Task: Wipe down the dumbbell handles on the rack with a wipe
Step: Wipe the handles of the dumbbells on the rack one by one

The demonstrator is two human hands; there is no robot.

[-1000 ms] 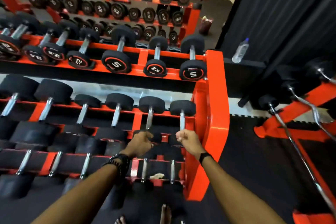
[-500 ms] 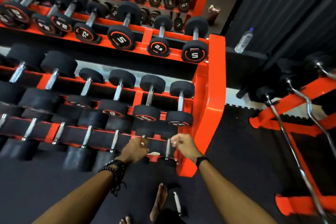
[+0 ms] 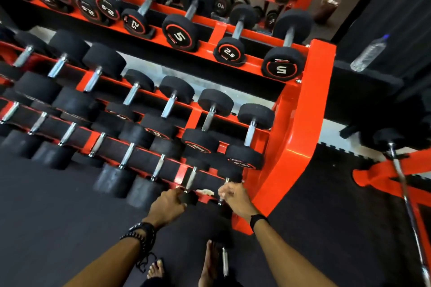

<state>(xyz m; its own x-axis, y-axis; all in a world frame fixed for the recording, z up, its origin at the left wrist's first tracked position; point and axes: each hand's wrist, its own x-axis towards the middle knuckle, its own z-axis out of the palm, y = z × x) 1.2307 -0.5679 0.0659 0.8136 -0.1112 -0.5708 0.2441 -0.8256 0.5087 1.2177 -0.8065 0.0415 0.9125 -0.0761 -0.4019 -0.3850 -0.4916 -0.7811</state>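
The rack (image 3: pixel 300 109) stood ahead, with dumbbells (image 3: pixel 179 32) in rows on its three tiers. At the right end of the lowest tier, the left hand (image 3: pixel 166 205) and right hand (image 3: pixel 235 198) lay side by side, a wipe (image 3: pixel 206 192) between them. A bottle (image 3: pixel 368 53) lay far right, beyond the rack. A loose dumbbell (image 3: pixel 224 261) lay on the floor (image 3: pixel 58 228) near the feet.
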